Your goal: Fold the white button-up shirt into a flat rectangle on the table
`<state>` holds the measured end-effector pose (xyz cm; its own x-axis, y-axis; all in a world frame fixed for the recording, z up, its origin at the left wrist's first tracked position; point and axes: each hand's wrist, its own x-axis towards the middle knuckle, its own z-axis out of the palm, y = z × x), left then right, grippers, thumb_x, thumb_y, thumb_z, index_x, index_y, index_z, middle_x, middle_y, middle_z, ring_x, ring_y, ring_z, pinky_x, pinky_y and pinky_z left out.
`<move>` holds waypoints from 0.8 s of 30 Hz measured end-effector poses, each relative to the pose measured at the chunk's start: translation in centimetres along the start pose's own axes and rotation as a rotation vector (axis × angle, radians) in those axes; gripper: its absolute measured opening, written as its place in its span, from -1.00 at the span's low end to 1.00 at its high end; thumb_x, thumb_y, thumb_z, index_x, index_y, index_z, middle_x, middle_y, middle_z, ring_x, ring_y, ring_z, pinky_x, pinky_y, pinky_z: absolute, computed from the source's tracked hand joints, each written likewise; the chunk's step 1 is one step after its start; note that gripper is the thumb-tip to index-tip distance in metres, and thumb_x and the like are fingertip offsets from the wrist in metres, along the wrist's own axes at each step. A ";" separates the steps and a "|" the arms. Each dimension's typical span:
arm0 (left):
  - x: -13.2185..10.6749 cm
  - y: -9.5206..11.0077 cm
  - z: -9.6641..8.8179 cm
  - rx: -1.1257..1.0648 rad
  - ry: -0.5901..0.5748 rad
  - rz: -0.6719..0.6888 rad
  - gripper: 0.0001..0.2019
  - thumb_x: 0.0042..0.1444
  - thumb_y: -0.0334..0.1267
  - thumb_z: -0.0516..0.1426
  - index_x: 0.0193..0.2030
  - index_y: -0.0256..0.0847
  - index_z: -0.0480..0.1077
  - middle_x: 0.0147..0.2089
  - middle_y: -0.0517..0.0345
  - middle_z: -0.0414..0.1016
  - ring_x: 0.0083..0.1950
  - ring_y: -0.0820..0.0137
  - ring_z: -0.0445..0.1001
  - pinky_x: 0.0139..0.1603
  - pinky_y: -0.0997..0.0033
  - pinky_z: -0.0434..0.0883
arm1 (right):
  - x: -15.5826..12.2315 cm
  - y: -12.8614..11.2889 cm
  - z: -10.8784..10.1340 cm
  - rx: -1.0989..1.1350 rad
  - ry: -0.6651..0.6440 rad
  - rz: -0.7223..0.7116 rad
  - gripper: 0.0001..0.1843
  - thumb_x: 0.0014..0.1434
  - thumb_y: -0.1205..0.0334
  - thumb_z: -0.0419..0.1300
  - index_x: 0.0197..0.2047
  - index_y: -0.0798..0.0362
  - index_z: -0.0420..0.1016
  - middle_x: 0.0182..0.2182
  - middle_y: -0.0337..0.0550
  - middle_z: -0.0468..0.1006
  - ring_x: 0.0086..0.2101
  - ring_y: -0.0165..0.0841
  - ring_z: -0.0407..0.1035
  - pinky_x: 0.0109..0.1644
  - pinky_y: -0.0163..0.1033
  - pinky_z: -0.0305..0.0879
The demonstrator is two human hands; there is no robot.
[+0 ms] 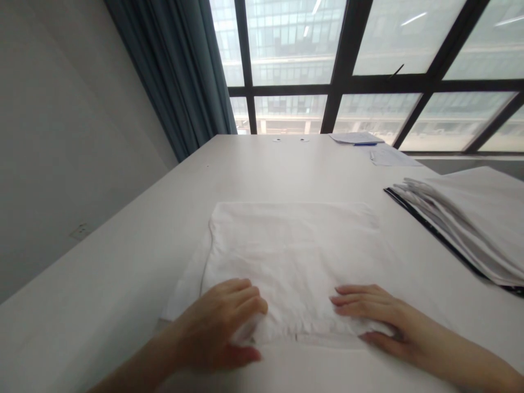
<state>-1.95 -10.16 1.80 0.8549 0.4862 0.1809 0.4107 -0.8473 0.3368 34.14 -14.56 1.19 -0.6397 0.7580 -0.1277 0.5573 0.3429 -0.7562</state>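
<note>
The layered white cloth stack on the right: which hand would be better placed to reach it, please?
Probably the right hand: on the spread, rectangular white cloth, it lies nearer the stack; the left hand is farther away.

A white table (pixel 262 172) runs toward a window (pixel 295 65), whose dark frame (pixel 339 60) divides the glass into panes. A pale building (pixel 286 33) shows outside, and bright streaks mark the upper glass. A dark handle (pixel 397 70) sits on 1 pane. A blue-grey curtain (pixel 176 65) hangs at the left, beside a plain wall (pixel 61 109) with 1 socket (pixel 81 231) low down. Near the table's far edge lie 2 small discs (pixel 277 140); right of them, papers (pixel 355 137) and 1 blue pen (pixel 365 144).
</note>
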 end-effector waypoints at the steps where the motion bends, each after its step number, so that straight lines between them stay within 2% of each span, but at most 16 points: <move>1: 0.2 0.5 0.3 0.012 -0.020 0.038 -0.55 0.25 0.19 -0.09 -0.23 -0.18 0.30 -0.34 0.09 0.41 -0.32 0.31 0.31 -0.23 0.33 0.27 | 0.1 0.0 0.0 0.018 0.014 -0.003 -0.58 0.28 0.12 0.12 0.20 -0.20 0.40 0.22 -0.08 0.35 0.25 -0.11 0.12 0.27 0.12 0.16; 3: 0.4 0.9 0.7 0.066 -0.030 0.061 -0.61 0.29 0.10 -0.10 -0.31 -0.18 0.25 -0.38 0.11 0.37 -0.38 0.33 0.25 -0.30 0.33 0.22 | 0.2 0.1 -0.1 0.045 0.027 -0.005 -0.62 0.28 0.12 0.13 0.15 -0.16 0.46 0.19 -0.06 0.40 0.23 -0.12 0.17 0.26 0.10 0.19; 7: 0.1 0.5 0.7 0.115 -0.006 0.064 -0.79 0.32 -0.28 -0.10 -0.37 -0.18 0.18 -0.42 0.16 0.34 -0.40 0.36 0.23 -0.33 0.34 0.17 | 0.2 0.3 -0.4 0.089 0.028 -0.020 -0.69 0.30 0.11 0.11 0.05 -0.11 0.54 0.10 -0.07 0.49 0.21 -0.14 0.21 0.25 0.07 0.20; 10: -0.1 0.2 0.3 0.065 -0.022 0.086 -0.82 0.28 -0.35 -0.07 -0.38 -0.17 0.17 -0.44 0.17 0.34 -0.39 0.36 0.23 -0.28 0.33 0.18 | 0.1 0.4 -0.7 0.153 0.033 -0.014 -0.69 0.33 0.11 0.05 -0.04 -0.07 0.59 0.05 -0.06 0.53 0.19 -0.15 0.25 0.23 0.09 0.21; 15: 0.2 0.2 -0.2 -0.099 -0.123 0.038 -0.82 0.24 -0.32 -0.01 -0.41 -0.17 0.23 -0.44 0.16 0.39 -0.29 0.34 0.30 -0.02 0.23 0.22 | 0.5 1.2 -1.0 0.187 -0.039 -0.047 -0.75 0.26 0.10 0.16 -0.13 -0.03 0.64 -0.06 -0.03 0.60 0.16 -0.11 0.28 0.20 0.10 0.25; 21: 0.2 -0.5 -0.4 -0.371 -0.155 -0.072 -0.58 0.36 -0.18 -0.10 -0.53 -0.18 0.30 -0.54 0.18 0.37 -0.30 0.39 0.33 0.11 0.23 0.20 | -0.1 1.1 -1.7 0.124 -0.128 -0.062 -0.72 0.23 0.10 0.20 -0.01 -0.13 0.59 0.12 -0.07 0.48 0.26 -0.10 0.11 0.27 0.15 0.12; 24: 0.2 -0.7 -0.5 -0.395 -0.145 -0.102 -0.60 0.35 -0.16 -0.06 -0.51 -0.20 0.32 -0.53 0.23 0.36 -0.33 0.43 0.34 0.15 0.24 0.20 | -0.4 0.1 -2.4 0.161 -0.138 -0.025 -0.72 0.25 0.10 0.17 -0.01 -0.12 0.58 0.13 -0.07 0.47 0.27 -0.10 0.10 0.25 0.15 0.17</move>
<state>-2.26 -9.34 2.04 0.8634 0.5045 0.0063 0.3665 -0.6357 0.6794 35.76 -13.50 2.73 -0.7246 0.6637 -0.1860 0.4559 0.2591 -0.8515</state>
